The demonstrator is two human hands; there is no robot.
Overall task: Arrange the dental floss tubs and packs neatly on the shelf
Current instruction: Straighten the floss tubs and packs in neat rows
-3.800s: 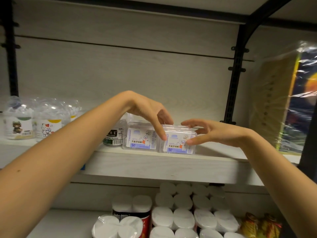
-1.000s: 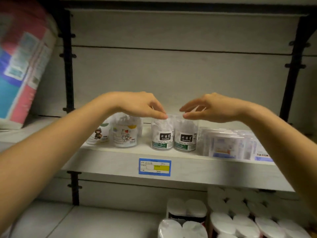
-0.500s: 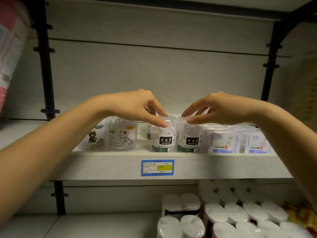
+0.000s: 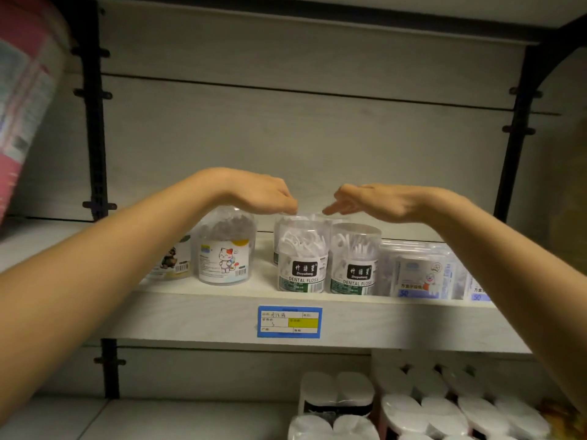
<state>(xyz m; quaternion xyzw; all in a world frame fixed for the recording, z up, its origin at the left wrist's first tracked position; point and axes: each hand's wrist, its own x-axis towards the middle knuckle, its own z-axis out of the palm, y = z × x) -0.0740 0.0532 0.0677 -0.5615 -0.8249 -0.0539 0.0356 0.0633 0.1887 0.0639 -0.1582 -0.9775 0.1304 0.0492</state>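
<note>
Facing pale shelf [image 4: 190,312] — floss tubs [image 4: 301,252] | left fingers [image 4: 287,206]: grip unclear | right fingers [image 4: 336,208] loose

Under your left hand [image 4: 265,195] and right hand [image 4: 378,201], two tubs [image 4: 301,268] say "DENTAL FLOSS". A pack [image 4: 419,276] under your right wrist says "50".

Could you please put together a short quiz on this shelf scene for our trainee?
1. True or false: the cat tub stands right of the packs.
2. What fills the space under the shelf? A) white rolls B) bottles C) books
3. Fill in: the front row has ___ DENTAL FLOSS tubs.
Key: 1 false; 2 A; 3 two.
</note>
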